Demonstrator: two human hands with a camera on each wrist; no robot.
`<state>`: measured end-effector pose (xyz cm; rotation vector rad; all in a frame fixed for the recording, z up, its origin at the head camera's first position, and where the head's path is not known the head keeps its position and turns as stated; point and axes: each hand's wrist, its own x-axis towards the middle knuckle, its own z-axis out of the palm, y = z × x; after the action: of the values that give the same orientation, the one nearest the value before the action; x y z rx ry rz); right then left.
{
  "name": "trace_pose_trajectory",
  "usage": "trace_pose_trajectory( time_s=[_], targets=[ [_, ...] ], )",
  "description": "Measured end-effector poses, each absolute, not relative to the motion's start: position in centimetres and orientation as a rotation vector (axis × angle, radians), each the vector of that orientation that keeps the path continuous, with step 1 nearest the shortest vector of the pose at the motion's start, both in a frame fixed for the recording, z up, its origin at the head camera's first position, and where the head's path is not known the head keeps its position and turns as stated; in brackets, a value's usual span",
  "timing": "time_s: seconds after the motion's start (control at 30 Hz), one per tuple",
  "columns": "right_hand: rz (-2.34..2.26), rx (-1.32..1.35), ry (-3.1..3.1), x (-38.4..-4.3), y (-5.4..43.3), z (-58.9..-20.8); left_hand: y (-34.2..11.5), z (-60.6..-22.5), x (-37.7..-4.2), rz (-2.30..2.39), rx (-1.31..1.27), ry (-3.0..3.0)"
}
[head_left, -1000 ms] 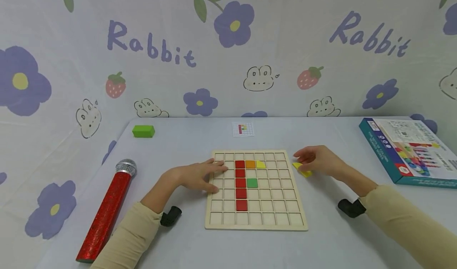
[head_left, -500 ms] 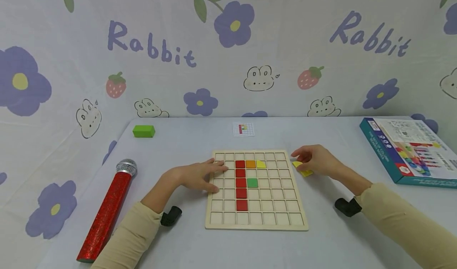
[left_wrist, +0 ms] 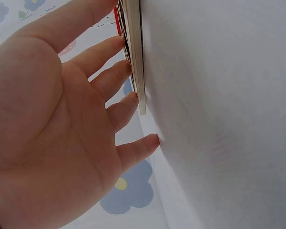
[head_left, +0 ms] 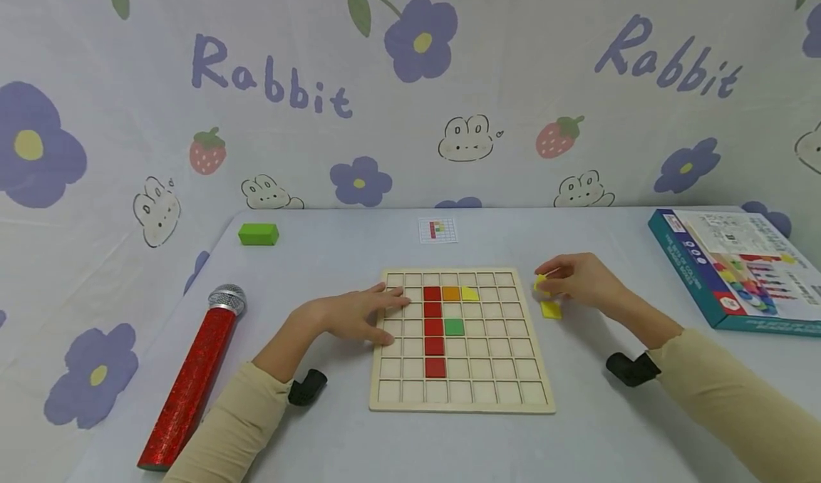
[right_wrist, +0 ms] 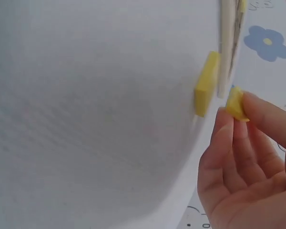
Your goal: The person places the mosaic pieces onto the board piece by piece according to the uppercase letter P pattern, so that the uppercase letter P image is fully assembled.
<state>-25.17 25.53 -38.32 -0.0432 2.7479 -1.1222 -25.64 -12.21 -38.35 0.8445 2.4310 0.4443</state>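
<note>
My right hand point(head_left: 580, 281) pinches a small yellow block point(right_wrist: 235, 104) between thumb and fingers, just right of the wooden grid board point(head_left: 462, 403). Below that hand a second yellow block point(head_left: 551, 310) lies on the table beside the board's edge. My left hand point(head_left: 353, 315) rests with spread, straight fingers on the board's left side. In the board's cells sit a column of red squares point(head_left: 433, 327), an orange square point(head_left: 452, 293), a yellow piece with a cut corner point(head_left: 470, 294) and a green square point(head_left: 454, 327).
Behind the board lies a small printed pattern card point(head_left: 439, 231). A green block point(head_left: 259, 234) stands at the back left, and a red microphone point(head_left: 192, 383) lies at the left. At the right is a flat teal box point(head_left: 744, 269).
The right hand has picked one yellow block up off the table and raised it slightly, leaving the other lying there. My left hand stays put on the board.
</note>
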Motion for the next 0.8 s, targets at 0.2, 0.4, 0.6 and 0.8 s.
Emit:
trace_pose_trajectory(
  time_s=[0.2, 0.4, 0.6, 0.8],
  targets=[
    [-1.293, 0.002, 2.586, -24.9, 25.7, -37.7, -12.2, -38.3, -25.7, 0.441, 0.837, 2.438],
    [-1.409, -0.036, 2.441, -24.3, 24.9, -38.1, -12.2, -38.2, -25.7, 0.446, 0.826, 2.436],
    [-1.455, -0.043, 2.346, -23.6, 22.8, -38.2, -12.2, -38.2, -25.6, 0.462, 0.838, 2.426],
    [-1.560, -0.088, 2.210, -23.0, 21.0, -38.0, -12.2, -38.3, -25.6, 0.466, 0.856, 2.426]
  ],
)
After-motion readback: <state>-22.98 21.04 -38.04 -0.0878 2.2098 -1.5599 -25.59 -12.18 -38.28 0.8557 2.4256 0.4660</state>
